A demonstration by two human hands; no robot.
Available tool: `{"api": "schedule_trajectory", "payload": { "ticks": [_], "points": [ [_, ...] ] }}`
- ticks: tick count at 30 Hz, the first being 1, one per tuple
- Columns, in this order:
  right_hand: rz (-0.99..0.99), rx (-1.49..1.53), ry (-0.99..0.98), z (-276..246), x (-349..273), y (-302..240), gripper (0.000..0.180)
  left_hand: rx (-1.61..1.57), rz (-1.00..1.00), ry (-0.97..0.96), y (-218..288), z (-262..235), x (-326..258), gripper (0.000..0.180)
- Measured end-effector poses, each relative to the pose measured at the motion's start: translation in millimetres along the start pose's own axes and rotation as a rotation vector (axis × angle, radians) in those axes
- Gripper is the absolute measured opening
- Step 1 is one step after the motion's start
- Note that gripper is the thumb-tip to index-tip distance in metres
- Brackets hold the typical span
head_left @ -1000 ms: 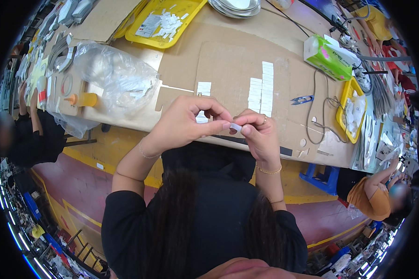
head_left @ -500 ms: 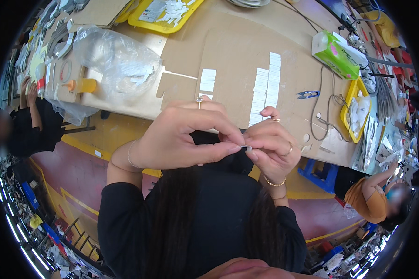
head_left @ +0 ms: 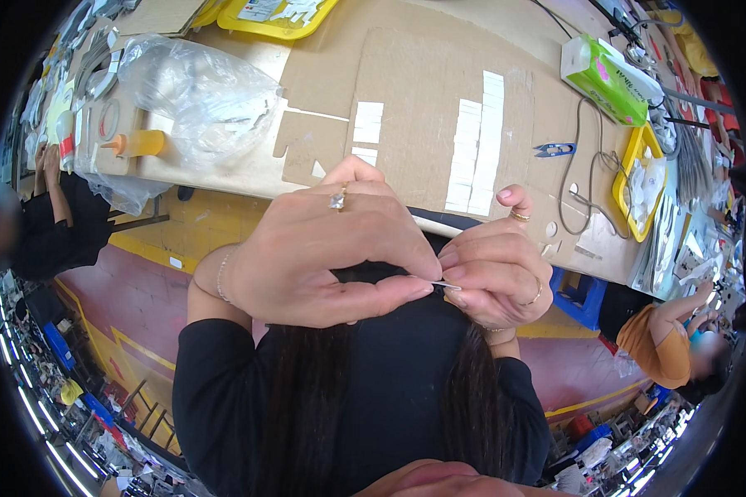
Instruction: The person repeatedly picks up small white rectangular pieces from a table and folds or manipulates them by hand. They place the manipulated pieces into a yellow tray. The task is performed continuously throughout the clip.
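Note:
My left hand (head_left: 331,257) and my right hand (head_left: 501,273) meet in front of my chest, fingertips almost touching. Between them is a small thin white piece (head_left: 445,284), seen edge-on. Thumb and forefinger of the left pinch one end of it; the right pinches the other, with its little finger raised. On the cardboard sheet (head_left: 423,74) beyond lie two long columns of small white pieces (head_left: 477,149). A shorter stack of white pieces (head_left: 369,123) lies to their left.
Blue thread snips (head_left: 554,150), a grey cable (head_left: 587,186), a green tissue box (head_left: 607,80) and a yellow tray (head_left: 623,186) are at the right. A plastic bag (head_left: 195,87) and a yellow glue bottle (head_left: 145,143) lie left. Other people sit at both sides.
Both hands have come slightly lower and nearer to me, still pinching the thin white piece, which now shows flatter. The table has shifted up a little in the view.

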State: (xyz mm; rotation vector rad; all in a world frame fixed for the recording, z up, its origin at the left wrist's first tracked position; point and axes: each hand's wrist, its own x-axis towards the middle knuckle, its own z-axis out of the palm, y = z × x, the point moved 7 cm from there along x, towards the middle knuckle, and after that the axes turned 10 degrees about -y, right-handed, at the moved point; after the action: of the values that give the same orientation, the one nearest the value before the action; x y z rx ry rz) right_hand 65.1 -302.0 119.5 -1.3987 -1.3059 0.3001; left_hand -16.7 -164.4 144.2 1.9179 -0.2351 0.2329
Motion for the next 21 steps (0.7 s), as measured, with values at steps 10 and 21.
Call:
{"api": "schedule_trajectory", "payload": {
  "ticks": [10,21],
  "points": [
    [0.017,-0.028,-0.008,-1.4,-1.1,-1.1,0.015,-0.042,0.003,-0.035,0.1,0.9,-0.5,0.021],
    [0.032,-0.041,0.009,-3.7,-4.3,0.3,0.015,-0.052,0.011,0.01,-1.2,1.8,-0.7,0.026]
  ]
}}
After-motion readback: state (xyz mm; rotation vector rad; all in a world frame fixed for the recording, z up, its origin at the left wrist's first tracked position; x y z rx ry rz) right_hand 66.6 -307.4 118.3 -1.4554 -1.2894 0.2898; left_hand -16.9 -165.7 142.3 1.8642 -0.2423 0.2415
